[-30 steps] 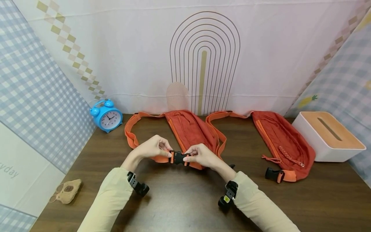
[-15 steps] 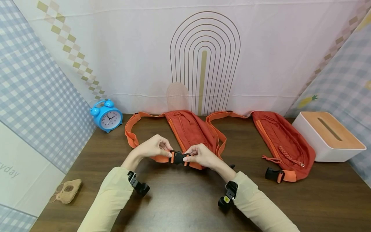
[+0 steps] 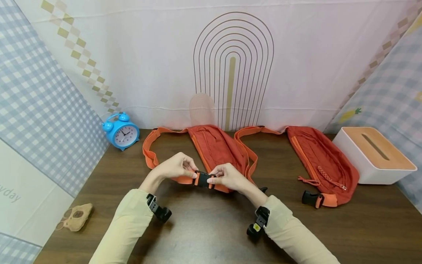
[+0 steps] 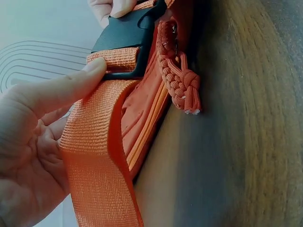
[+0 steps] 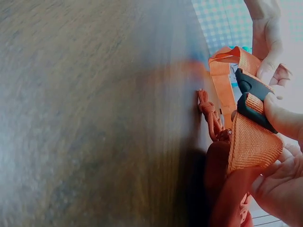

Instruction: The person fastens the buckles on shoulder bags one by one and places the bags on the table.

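Observation:
Near the table's middle, a black side-release buckle is held up in front of a rust-red waist bag. My left hand pinches the buckle's left end where the orange strap threads through it, thumb on the webbing. My right hand pinches the other end, beside the short orange webbing tab joined to the bag. The two buckle halves sit together in the right wrist view; whether they are latched cannot be told. A braided zipper pull hangs beside the buckle.
A second rust-red waist bag lies at the right, its black buckle half toward the front. Behind it stands a white tissue box with a wooden lid. A blue alarm clock and a small tan item are at the left.
My left hand has shifted slightly to the right with its buckle half, and the buckle looks a little shorter. My right hand has hardly moved.

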{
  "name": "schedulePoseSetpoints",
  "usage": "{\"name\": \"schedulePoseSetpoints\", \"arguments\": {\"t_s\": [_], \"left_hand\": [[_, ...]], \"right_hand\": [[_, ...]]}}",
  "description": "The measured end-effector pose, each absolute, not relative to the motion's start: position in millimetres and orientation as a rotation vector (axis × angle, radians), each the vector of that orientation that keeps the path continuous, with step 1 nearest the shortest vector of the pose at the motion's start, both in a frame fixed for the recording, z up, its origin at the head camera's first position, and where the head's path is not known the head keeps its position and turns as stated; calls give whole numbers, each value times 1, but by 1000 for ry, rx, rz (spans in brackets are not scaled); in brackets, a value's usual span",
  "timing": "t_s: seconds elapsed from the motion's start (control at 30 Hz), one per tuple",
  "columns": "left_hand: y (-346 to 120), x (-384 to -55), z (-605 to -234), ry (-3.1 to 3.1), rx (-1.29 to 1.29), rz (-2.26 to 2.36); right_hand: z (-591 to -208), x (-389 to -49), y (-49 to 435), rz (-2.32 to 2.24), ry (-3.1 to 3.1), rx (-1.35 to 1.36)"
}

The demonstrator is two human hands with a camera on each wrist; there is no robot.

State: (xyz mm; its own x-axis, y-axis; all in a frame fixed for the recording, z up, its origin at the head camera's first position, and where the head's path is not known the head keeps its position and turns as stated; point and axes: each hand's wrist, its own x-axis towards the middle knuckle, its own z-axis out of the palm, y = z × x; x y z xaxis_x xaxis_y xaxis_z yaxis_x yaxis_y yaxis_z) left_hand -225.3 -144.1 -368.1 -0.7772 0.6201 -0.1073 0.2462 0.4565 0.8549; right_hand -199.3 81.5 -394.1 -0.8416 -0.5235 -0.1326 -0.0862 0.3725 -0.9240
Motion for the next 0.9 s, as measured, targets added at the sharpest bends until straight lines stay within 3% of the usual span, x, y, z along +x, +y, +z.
{"name": "schedulePoseSetpoints", "arguments": {"t_s": [0.9], "left_hand": [[-146,-206,-368,2361,903,796]], "right_hand": [[-399,-193,67,-1023,2404,-998]]}}
